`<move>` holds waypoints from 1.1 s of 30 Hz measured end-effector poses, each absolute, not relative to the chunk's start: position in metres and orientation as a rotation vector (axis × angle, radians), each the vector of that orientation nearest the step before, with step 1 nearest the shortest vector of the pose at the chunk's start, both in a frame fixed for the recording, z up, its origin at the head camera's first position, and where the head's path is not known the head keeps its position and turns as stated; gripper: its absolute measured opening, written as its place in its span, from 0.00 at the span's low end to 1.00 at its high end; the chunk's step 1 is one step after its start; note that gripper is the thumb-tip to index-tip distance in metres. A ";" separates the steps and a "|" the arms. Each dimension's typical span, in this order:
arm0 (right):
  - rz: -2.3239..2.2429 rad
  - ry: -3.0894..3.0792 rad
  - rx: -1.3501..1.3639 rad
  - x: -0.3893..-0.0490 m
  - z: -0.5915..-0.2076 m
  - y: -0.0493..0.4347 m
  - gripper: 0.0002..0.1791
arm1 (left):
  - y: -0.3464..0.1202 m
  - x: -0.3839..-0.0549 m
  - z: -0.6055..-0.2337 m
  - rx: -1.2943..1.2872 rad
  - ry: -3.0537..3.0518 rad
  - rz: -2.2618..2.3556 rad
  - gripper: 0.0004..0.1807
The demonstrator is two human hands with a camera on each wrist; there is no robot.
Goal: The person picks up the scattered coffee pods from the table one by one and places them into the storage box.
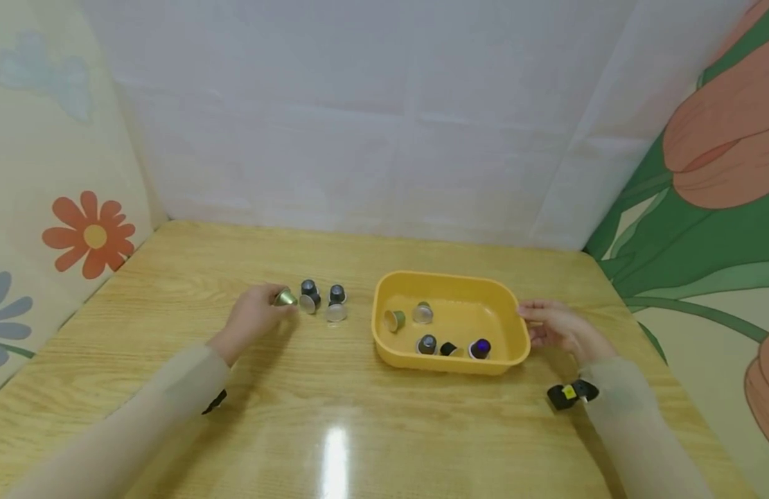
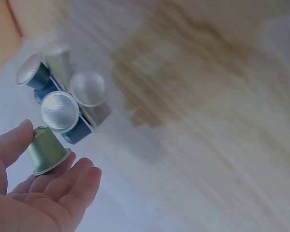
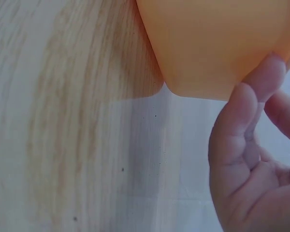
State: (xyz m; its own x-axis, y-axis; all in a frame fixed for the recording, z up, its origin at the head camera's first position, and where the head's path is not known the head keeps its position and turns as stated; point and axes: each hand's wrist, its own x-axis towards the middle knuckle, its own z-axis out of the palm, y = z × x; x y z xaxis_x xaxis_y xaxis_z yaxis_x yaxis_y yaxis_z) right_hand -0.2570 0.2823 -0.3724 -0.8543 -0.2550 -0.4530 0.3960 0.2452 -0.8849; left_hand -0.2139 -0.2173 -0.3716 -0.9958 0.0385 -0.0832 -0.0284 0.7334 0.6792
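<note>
Facing a creased white backdrop (image 1: 372, 125), between flower-printed panels (image 1: 721, 118) at both sides. Reaching over a wood-grain desk (image 1: 253, 443), glossy with reflected light near the front. Touching the right end of a yellow tray (image 1: 462, 308) with the right hand (image 1: 559, 329), gripping or merely resting impossible to tell. Pinching a green capsule (image 1: 286, 297) between thumb and fingers of the left hand (image 1: 255, 315), left of the tray, just beside a cluster of dark, pale-lidded capsules (image 1: 307, 287). Seeing five other capsules (image 1: 427, 344) inside the tray.
</note>
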 end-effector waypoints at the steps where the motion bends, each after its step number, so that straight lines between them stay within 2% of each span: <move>1: -1.654 2.006 0.125 -0.257 -0.373 0.282 0.07 | -0.216 -0.213 -0.371 0.019 2.838 1.129 0.30; 26: -1.647 2.005 0.140 -0.257 -0.372 0.283 0.06 | -0.183 -0.196 -0.347 0.154 2.863 1.222 0.25; 33: -1.660 1.987 0.151 -0.257 -0.371 0.282 0.05 | -0.172 -0.194 -0.344 0.154 2.822 1.238 0.29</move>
State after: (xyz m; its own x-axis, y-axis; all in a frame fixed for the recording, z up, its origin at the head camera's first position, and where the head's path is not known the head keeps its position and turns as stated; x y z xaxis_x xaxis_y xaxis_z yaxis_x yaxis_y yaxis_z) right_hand -0.2573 0.2820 -0.3713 -0.8472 -0.2510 -0.4682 0.4161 0.2346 -0.8786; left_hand -0.1937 -0.1723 -0.3442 -0.9935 0.1135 -0.0115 0.0684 0.6730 0.7364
